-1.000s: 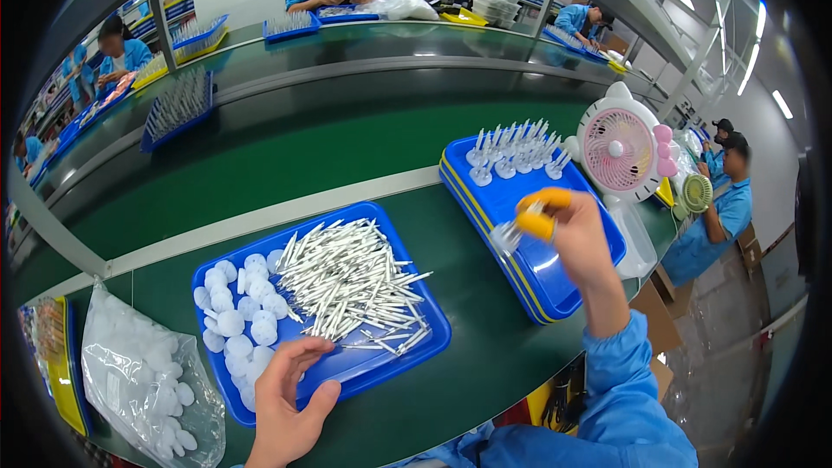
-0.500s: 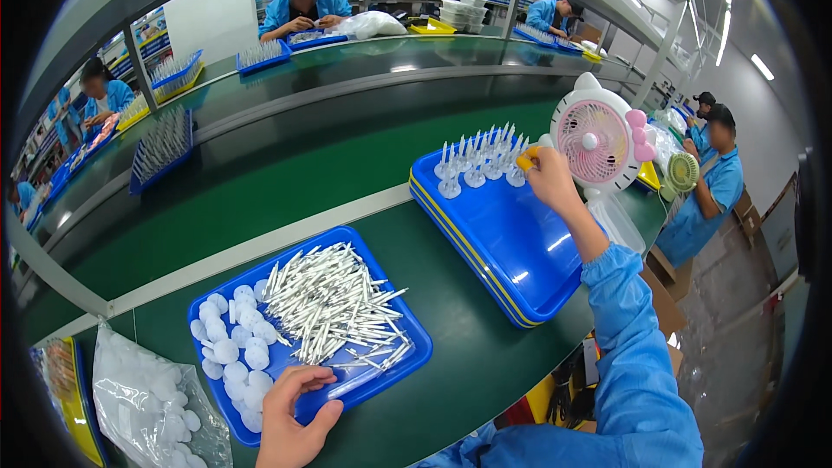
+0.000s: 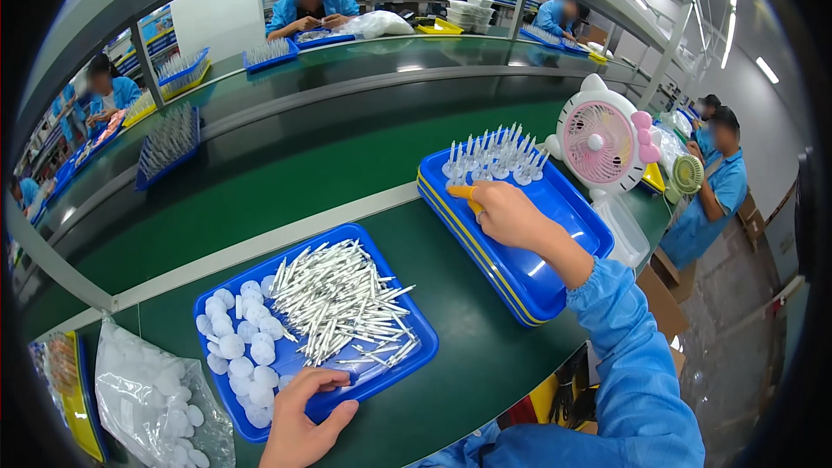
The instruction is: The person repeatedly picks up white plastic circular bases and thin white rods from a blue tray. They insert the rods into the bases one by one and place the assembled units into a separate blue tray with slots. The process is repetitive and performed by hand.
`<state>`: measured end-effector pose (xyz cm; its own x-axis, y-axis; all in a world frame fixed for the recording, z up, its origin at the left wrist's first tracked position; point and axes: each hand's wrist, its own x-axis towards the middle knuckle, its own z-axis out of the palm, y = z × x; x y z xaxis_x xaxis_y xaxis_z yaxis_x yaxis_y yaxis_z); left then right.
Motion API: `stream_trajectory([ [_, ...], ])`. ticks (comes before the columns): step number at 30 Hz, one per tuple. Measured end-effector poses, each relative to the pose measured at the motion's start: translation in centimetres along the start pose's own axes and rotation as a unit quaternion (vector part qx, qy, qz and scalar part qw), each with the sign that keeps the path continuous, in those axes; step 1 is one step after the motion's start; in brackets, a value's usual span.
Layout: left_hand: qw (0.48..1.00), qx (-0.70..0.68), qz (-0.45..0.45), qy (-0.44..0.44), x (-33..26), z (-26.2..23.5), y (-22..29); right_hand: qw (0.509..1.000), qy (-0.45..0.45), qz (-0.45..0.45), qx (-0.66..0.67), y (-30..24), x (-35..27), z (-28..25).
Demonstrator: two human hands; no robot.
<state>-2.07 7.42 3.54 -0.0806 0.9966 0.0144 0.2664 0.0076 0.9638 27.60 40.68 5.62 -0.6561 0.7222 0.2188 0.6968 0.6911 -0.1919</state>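
The right hand (image 3: 511, 215) reaches over the far blue plastic tray (image 3: 555, 251), which sits on a stack of like trays, and is closed around a small yellow-orange piece (image 3: 464, 193); only its tip shows past the fingers, so its shape is hard to make out. Just beyond stand rows of white upright assembled pins (image 3: 494, 156) on round bases. The left hand (image 3: 299, 420) rests on the near edge of the near blue plastic tray (image 3: 407, 355), fingers curled loosely over the rim, the wrist cut off by the lower edge. That tray holds a loose heap of thin white sticks (image 3: 334, 303) beside white round caps (image 3: 234, 351). On the green bench (image 3: 468, 355) a clear plastic bag of white caps (image 3: 156, 399) lies at the left, partly cut off.
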Motion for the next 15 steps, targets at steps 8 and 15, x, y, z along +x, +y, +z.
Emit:
stream_trajectory([
  [8,1.000,0.019,-0.009,-0.007,-0.1,-0.1,0.9,0.999,-0.011,0.023,-0.023,-1.2,0.6,-0.8],
  [15,0.998,0.055,0.041,0.012,-0.1,-0.1,0.4,0.998,0.048,0.031,0.000,-0.9,-0.1,-1.1],
])
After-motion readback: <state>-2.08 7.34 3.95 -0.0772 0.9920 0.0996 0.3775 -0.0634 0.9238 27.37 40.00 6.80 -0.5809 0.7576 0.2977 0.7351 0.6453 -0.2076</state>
